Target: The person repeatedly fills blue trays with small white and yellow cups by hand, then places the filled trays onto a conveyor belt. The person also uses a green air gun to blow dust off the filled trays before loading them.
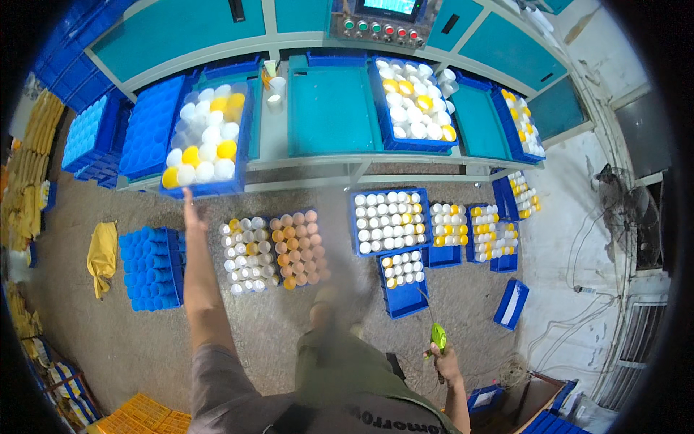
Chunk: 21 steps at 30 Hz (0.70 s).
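Observation:
My left hand (195, 214) is at the front wall of a blue plastic crate (209, 190), its thumb up against the rim and its other fingers partly hidden. White and yellow cup-shaped pieces (205, 151) lie in rows in this crate, blurred at the back. The crate overhangs the front of the bench (303, 158). Low on the right, my right hand (447, 363) grips a green air blow gun (438, 336) with a long thin nozzle. The nozzle points up towards a partly filled blue crate (406, 304) on the floor.
A teal machine (303, 16) with a button panel (374, 30) rises behind the bench. Another filled crate (417, 144) rests on the bench. Crates of peach pieces (298, 247) and blue pieces (145, 268) are on the floor. A yellow bag (102, 257) lies left; a fan (623, 200) is right.

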### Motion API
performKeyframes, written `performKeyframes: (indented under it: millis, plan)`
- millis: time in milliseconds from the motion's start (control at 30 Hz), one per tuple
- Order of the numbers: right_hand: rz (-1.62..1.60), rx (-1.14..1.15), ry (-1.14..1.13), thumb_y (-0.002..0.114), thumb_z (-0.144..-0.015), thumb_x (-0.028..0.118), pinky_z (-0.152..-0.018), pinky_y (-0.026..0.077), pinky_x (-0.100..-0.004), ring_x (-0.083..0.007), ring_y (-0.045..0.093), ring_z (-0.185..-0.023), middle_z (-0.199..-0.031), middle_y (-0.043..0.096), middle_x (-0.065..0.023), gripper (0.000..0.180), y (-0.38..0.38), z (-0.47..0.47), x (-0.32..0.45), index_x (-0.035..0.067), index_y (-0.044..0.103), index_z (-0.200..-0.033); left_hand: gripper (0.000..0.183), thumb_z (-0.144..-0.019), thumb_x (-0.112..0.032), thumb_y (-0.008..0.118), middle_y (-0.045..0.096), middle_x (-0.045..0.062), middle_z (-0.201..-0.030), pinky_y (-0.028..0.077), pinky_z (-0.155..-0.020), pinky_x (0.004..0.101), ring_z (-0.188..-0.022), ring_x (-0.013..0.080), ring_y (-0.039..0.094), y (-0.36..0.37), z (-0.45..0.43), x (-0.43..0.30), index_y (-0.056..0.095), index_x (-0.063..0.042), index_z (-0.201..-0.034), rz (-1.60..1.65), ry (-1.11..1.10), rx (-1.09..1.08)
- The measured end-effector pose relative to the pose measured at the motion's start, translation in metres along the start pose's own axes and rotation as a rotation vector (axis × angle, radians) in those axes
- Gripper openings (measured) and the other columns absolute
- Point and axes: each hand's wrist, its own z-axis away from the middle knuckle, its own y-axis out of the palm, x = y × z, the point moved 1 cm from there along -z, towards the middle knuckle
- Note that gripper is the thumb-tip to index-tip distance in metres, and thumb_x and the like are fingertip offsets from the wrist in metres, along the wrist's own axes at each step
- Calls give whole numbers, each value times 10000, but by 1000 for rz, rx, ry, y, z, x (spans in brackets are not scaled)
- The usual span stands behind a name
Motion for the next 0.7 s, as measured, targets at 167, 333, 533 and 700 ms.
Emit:
performKeyframes:
  millis: [167, 333, 533, 700]
  plan:
    - [-41, 29, 252, 572, -972, 426, -397, 385, -259, -97, 459, -415, -748, 676, -84, 408, -2, -16, 17, 19, 581, -1001, 580, -862, -396, 690, 608, 158, -1224, 494, -910, 427, -1095, 291, 590, 102, 44, 155, 539, -58, -1308, -742, -253, 393]
    - [-277, 42, 233, 543, -982, 442, -429, 420, -282, -105, 461, -453, -790, 694, -66, 428, -4, -49, 13, 21, 573, -1054, 555, -865, -280, 733, 672, 166, -1064, 556, -801, 365, -914, 243, 663, 243, 83, 187, 548, -7, -1311, -897, -303, 803]
    - [-178, 73, 237, 520, -1000, 345, -461, 422, -304, -119, 517, -562, -842, 659, -74, 382, 1, -160, -14, 18, 525, -1199, 916, -740, -21, 647, 653, 160, -802, 505, -655, 426, -719, 304, 635, 469, 53, 97, 220, -154, -1541, -1288, 777, 527]
    - [-489, 0, 129, 548, -985, 322, -564, 445, -323, -156, 568, -640, -860, 618, -67, 366, -10, -212, -7, 11, 537, -1178, 1013, -745, 23, 584, 655, 216, -888, 510, -689, 484, -813, 386, 651, 602, 9, 58, 42, -213, -1567, -1503, 1080, 222]
